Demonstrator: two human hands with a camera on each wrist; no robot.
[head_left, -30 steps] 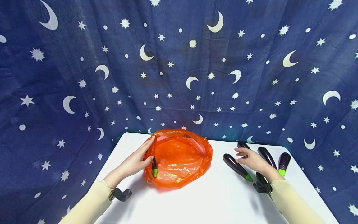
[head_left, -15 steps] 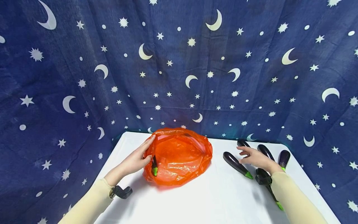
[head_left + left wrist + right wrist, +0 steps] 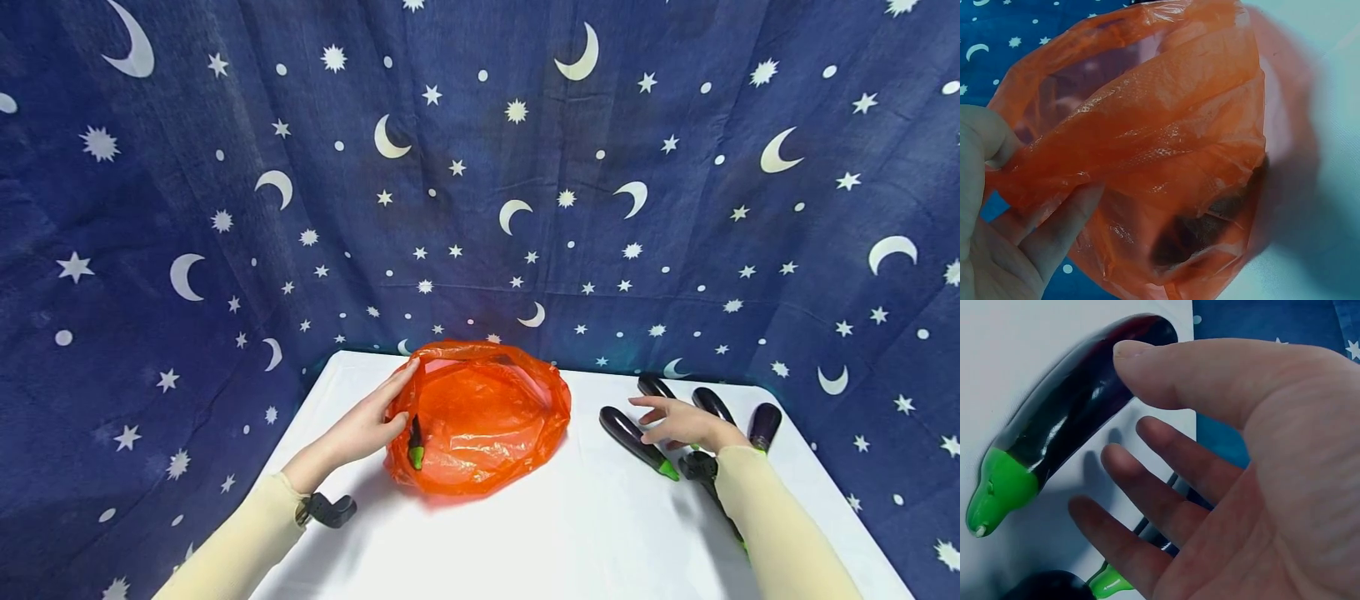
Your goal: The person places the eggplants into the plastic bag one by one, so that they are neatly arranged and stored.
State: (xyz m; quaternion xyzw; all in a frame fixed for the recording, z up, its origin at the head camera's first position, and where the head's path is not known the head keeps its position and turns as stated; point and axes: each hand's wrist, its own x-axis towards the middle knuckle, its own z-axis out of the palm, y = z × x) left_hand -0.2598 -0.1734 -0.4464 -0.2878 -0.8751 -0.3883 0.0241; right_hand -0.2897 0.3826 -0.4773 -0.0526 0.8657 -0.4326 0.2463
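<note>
An orange plastic bag [image 3: 480, 425] lies on the white table, its mouth spread. My left hand [image 3: 367, 429] is at its left side; the left wrist view has the bag's edge pinched between thumb and fingers. An eggplant with a green stem end [image 3: 416, 446] shows by the bag's left wall, and a dark shape [image 3: 1191, 234] is visible through the film. My right hand [image 3: 686, 423] hovers over several eggplants, fingers loosely bent and holding nothing. Closest to its thumb is a glossy dark eggplant [image 3: 1085, 394], apart from the fingers as far as I can tell.
Other eggplants lie at the right: one [image 3: 656, 386] at the back, one [image 3: 712, 402] beside it, one [image 3: 765, 425] furthest right. Another eggplant [image 3: 723, 500] is partly hidden under my right wrist. A blue curtain [image 3: 480, 208] with moons and stars surrounds the white table [image 3: 525, 542].
My right hand shifts only slightly above the eggplants, and its sleeve moves a little left. My left hand stays at the bag. The eggplants keep their places.
</note>
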